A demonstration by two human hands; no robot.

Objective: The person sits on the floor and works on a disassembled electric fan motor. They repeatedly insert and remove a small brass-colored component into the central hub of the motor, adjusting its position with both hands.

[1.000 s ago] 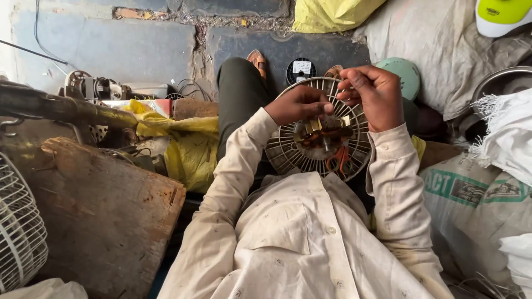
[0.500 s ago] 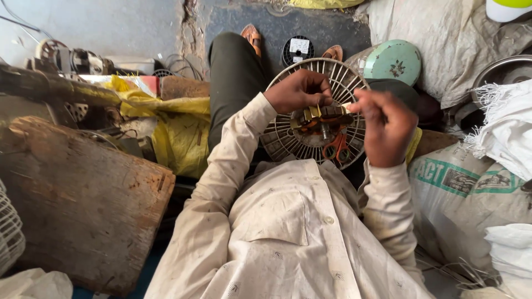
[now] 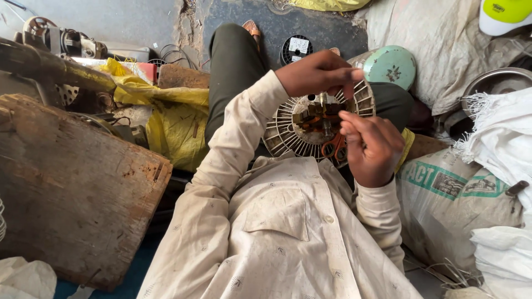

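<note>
A round, slotted, pale plastic fan motor housing (image 3: pixel 288 133) rests on my lap, with copper-coloured windings (image 3: pixel 313 119) at its centre. My left hand (image 3: pixel 318 72) grips its upper rim, fingers curled over the edge. My right hand (image 3: pixel 374 147) is just in front of the housing, fingers pinched together near the windings; what they pinch is too small to tell. Orange-handled scissors (image 3: pixel 334 147) lie against the housing beneath my right hand. Both arms wear a cream, stained shirt.
A worn wooden board (image 3: pixel 72 188) lies at left, with yellow plastic sheeting (image 3: pixel 172 122) beside it. A teal round cover (image 3: pixel 390 66) and a black wire spool (image 3: pixel 296 49) sit beyond my knees. Printed sacks (image 3: pixel 454 194) and white cloth (image 3: pixel 499 127) crowd the right.
My view has shifted so the housing sits higher and more to the right. My right hand has dropped from the housing's rim to its front, and my left hand has moved rightward along the top.
</note>
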